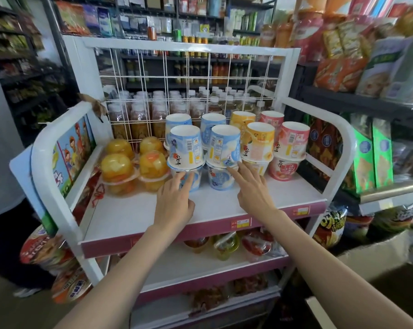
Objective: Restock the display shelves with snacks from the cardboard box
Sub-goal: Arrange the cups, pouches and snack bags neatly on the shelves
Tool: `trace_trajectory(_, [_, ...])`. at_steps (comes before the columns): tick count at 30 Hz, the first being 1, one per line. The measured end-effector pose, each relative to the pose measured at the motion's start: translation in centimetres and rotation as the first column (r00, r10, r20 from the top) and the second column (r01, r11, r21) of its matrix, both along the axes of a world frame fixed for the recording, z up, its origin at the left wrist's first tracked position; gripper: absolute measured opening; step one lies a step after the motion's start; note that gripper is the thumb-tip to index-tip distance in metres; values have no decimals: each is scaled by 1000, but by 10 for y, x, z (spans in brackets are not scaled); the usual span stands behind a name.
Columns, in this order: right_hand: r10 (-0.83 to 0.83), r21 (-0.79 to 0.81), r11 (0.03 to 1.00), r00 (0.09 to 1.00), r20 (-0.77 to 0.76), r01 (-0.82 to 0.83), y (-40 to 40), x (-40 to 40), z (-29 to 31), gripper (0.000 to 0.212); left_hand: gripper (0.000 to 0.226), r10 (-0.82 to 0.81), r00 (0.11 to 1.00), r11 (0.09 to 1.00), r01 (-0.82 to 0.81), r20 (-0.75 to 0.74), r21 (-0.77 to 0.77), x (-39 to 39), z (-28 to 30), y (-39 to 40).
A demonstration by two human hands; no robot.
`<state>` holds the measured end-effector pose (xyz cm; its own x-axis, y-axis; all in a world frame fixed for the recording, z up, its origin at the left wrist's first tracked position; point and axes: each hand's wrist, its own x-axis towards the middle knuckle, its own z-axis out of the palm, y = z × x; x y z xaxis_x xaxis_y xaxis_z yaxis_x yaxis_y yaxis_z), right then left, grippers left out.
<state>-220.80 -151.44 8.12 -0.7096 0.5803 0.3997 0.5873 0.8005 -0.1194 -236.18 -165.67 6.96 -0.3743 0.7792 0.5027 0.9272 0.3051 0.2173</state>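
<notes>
Blue-and-white snack cups under both hands. Left hand, index finger out, touches the lower cup of the left stack; right hand fingertips the inverted upper cup of the neighbouring stack; neither grip holds anything. Stacks stand mid top shelf, beside fruit jelly cups. Step, likely: squaring placed stock. Next calls for reaching to the cardboard box, lower right.

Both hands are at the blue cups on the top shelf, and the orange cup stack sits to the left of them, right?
Not quite. The head view shows the left hand and right hand at the blue cups on the top shelf, but the orange cup stack sits to their right.
</notes>
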Motion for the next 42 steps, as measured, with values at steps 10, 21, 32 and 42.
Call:
trace_trajectory(10, [-81,-92,994,971,-227,62,-48,18,-21,71,52,-89,996,981,88,2,172,7,-19,-46])
trace_trajectory(21, [-59,-273,962,976,-208,0,-97,59,-153,54,55,-198,979,980,198,55,-4,34,-140,-94])
trace_trajectory(32, [-38,-27,999,994,102,41,-22,-1,-226,61,65,-18,1000,998,19,12,-67,16,-232,13])
trace_trajectory(42, [-112,343,929,989,-98,139,-11,-22,-259,59,67,-68,979,958,118,-193,261,-22,-273,15])
